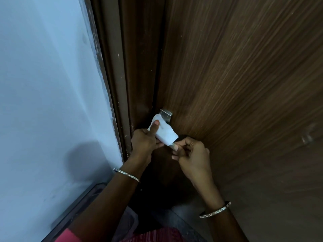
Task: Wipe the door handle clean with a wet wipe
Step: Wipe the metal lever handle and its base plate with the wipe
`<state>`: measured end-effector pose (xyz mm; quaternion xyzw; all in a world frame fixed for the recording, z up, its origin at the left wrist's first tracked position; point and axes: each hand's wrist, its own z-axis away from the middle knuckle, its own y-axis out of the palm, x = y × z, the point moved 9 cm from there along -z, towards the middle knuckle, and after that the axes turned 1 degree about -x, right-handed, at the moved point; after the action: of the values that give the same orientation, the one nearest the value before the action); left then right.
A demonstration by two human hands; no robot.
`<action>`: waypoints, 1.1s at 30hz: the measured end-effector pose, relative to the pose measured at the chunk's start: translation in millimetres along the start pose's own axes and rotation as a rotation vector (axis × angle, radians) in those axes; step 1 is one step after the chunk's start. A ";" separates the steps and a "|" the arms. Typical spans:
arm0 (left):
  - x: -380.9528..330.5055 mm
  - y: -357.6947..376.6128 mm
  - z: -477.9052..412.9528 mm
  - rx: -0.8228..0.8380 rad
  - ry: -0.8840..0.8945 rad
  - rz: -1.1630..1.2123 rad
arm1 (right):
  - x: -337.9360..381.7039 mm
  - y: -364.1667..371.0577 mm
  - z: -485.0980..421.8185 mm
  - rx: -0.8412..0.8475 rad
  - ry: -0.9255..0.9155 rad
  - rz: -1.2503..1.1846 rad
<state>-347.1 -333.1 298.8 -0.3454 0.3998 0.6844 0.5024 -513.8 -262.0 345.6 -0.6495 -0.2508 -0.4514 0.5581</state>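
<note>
Head view: wet wipe [165, 132], white, wrapped around metal door handle [166, 114] on brown wooden door [236, 88]. Left hand [145, 143] grips wipe, thumb pressed on it. Right hand [191, 152] pinches handle's lower end, fingers curled.

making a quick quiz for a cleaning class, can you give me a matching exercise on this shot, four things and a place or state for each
Things
1. wet wipe
2. door handle
3. left hand
4. wall

Places and states
a. pale, far left of the view
b. metal, top end showing above the wipe
c. white, wrapped round the handle
d. thumb pressing on the wipe

Pairs: 1-c, 2-b, 3-d, 4-a
</note>
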 end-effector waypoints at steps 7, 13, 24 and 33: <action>13.6 4.6 2.8 0.185 -0.242 0.044 | 6.2 1.1 2.8 -0.005 -0.029 0.082; -2.5 2.0 -2.2 -0.020 -0.093 0.054 | 9.0 -0.4 1.6 0.011 -0.016 0.108; -28.5 -4.8 25.3 -0.338 0.404 -0.065 | 22.3 -4.5 7.8 0.016 -0.026 0.162; -13.9 -14.1 12.9 -0.247 0.225 0.026 | 20.8 -4.8 8.0 0.008 -0.001 0.163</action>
<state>-330.9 -324.8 313.8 -0.4737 0.3709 0.6917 0.3994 -505.7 -256.9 366.2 -0.6658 -0.1993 -0.4031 0.5954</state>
